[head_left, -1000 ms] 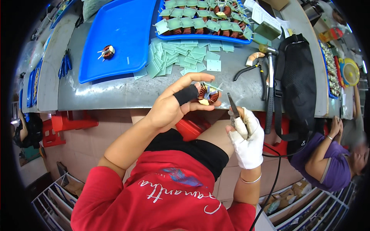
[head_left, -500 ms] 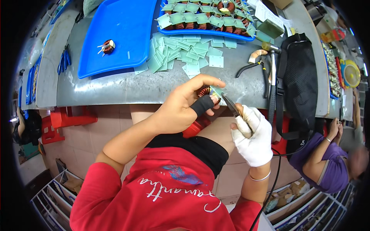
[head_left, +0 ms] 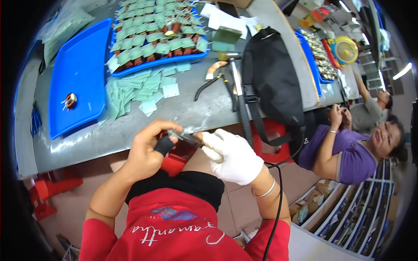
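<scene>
My left hand (head_left: 147, 150), a dark band around its thumb, pinches a small copper-wound ring coil with a pale green plate (head_left: 177, 132) on it. Fingers and blur hide most of the coil. My right hand (head_left: 235, 158), in a white glove, is closed around pliers (head_left: 190, 138). The jaws of the pliers meet the plate's edge; whether they grip a wire pin cannot be made out. Both hands are just off the table's front edge, above my lap. Beyond them lies a pile of loose green plates (head_left: 124, 93).
A blue tray (head_left: 85, 52) holds one coil (head_left: 70, 101). Another blue tray (head_left: 159, 65) is packed with plated coils. Right of the plates lie cutters with black handles (head_left: 207, 86), a hammer (head_left: 235, 74) and a black bag (head_left: 274, 65). Another person (head_left: 344, 150) sits at the right.
The whole view has swung right, so the table's things appear further left. My gloved hand has turned, its back now facing up. Both hands still hold the coil and the pliers together.
</scene>
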The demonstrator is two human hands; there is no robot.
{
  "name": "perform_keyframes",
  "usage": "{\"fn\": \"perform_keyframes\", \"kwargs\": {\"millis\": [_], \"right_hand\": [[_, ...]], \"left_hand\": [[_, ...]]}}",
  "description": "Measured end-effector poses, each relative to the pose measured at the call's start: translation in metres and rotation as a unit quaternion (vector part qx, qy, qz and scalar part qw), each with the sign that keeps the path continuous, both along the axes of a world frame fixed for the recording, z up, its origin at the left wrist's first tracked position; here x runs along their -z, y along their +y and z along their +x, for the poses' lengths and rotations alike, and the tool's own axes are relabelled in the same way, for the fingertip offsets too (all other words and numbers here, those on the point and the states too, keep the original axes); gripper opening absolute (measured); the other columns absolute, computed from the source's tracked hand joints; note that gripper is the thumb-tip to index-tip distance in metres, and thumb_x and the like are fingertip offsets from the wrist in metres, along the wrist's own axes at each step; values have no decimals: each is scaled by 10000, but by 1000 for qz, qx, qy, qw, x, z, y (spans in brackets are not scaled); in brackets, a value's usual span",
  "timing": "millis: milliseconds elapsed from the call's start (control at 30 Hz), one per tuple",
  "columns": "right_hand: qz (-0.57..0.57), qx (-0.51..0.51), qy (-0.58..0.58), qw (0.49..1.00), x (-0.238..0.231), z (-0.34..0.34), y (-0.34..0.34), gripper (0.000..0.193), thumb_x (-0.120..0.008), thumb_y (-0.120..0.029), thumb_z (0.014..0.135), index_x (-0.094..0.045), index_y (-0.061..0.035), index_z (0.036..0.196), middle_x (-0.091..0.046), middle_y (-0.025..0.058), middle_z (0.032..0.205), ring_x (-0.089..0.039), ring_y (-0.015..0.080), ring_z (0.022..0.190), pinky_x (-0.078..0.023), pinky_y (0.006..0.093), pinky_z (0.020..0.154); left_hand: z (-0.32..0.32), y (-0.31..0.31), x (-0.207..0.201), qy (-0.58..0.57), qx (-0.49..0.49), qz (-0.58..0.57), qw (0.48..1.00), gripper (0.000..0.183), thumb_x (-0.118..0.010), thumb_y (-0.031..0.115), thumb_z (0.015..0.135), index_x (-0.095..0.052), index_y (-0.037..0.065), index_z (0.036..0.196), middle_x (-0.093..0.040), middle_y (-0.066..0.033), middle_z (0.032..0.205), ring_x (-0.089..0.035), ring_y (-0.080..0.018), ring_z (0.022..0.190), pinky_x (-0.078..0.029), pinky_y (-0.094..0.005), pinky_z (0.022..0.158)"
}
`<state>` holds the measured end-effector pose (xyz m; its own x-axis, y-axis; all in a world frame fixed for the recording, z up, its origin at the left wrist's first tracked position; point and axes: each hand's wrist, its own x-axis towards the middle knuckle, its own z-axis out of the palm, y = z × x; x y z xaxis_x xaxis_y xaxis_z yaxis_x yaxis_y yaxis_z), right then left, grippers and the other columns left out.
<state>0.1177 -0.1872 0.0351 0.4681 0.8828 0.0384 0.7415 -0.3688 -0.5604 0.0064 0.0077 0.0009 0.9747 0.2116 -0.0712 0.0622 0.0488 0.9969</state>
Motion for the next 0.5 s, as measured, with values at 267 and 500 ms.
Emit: {"fn": "perform_keyframes", "kwargs": {"millis": [267,500], "right_hand": [[-129,-49,58,989,-20,12,-16,446,-581,-138,766,-529,-115,1208,-535,131,830,-593,321,719,-489,406,646],[52,21,16,998,6,-4,-13,444,-602,-89,742,-576,-94,1185,-524,124,842,-558,313,724,-468,393,647]], "left_hand": [[-1,-5,-5,-27,48,76,996,201,-579,-35,869,-614,-11,1065,-595,-89,959,-581,-163,839,-458,-265,727],[-3,-13,0,-5,-13,-36,999,222,-566,8,914,-537,4,1134,-569,-70,978,-575,-109,764,-466,-221,603]]}}
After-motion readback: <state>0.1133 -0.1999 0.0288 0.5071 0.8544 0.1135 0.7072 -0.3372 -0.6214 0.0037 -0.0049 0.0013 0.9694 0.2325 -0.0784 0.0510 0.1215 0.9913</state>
